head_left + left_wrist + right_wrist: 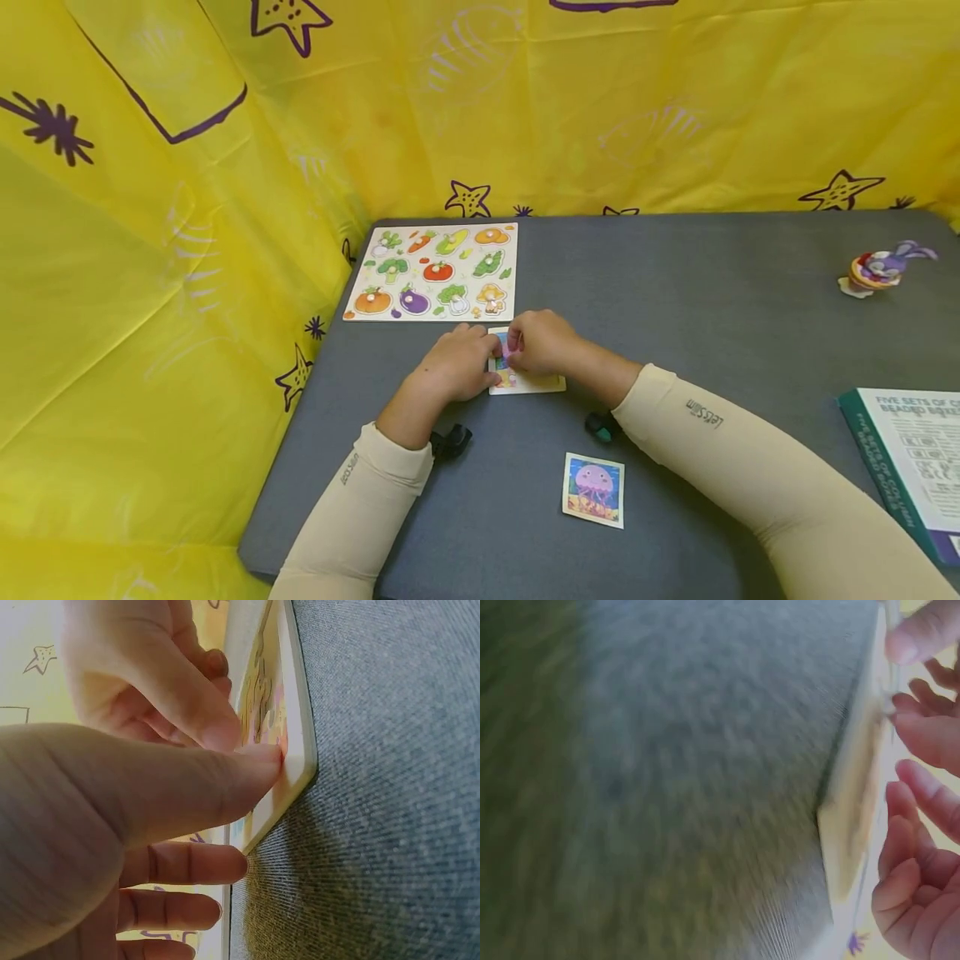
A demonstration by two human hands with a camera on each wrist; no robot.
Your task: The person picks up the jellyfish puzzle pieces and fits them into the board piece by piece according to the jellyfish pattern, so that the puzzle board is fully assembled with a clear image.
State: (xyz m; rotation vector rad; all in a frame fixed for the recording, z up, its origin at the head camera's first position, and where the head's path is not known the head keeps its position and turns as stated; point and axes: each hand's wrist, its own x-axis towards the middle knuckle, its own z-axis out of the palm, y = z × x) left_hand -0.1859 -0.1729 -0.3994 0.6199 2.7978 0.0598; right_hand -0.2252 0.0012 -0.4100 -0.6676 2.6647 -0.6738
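Note:
A small pale puzzle tray (543,384) lies on the grey table, with colourful pieces filling its left part. My left hand (461,364) is at the tray's left side; its thumb (225,784) presses on the near left corner and the other fingers stretch out loosely. Over the middle of the tray, my right hand (546,342) has curled fingers, with thumb and index pinching a pinkish puzzle piece at the picture surface. Most of that piece is hidden by the fingers. Nearer to me lies a picture card (594,490) of a pink jellyfish on a blue background.
A wooden vegetable peg board (465,260) lies behind the tray. On the right are a purple rabbit figure (883,267) and a white and teal box (918,450). A yellow patterned cloth (555,117) hangs along the table's back and left.

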